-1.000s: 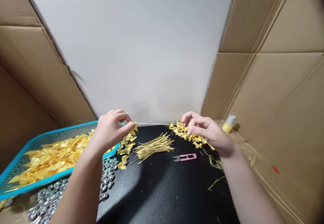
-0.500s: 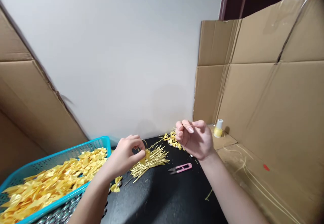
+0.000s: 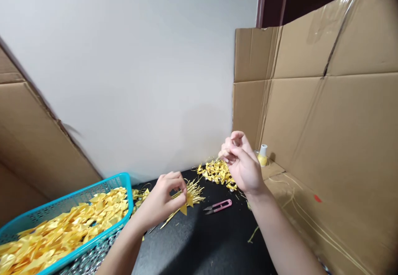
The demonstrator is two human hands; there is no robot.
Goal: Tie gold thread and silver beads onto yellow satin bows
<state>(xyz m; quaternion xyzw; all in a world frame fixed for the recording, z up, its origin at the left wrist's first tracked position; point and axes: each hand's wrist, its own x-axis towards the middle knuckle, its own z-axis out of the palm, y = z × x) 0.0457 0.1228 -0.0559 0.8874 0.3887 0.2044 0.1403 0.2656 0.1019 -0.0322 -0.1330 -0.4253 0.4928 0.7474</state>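
Observation:
My left hand (image 3: 166,198) is low in the middle, thumb and fingers pinched on a yellow ribbon bow (image 3: 188,200) whose points stick out beyond the fingertips. My right hand (image 3: 244,165) is raised to the right, fingers curled and thumb pressed in; a thin thread seems to run at its fingertips, very faint here. Behind the left hand lies a bundle of gold cords (image 3: 195,192), partly covered by it. Pink thread snips (image 3: 219,206) rest on the black table (image 3: 199,246) between the hands.
A turquoise basket (image 3: 128,196) full of yellow bows stands at left, with shiny beads (image 3: 93,258) before it. Finished-looking bows with pearls (image 3: 217,171) are heaped at the back. A thread spool (image 3: 263,155) stands by the cardboard wall (image 3: 336,126); loose strands (image 3: 323,229) trail at right.
My right hand has turned and its fingers have closed in more. My left hand has shifted slightly right with the bow. The whole view has swung a little to the right.

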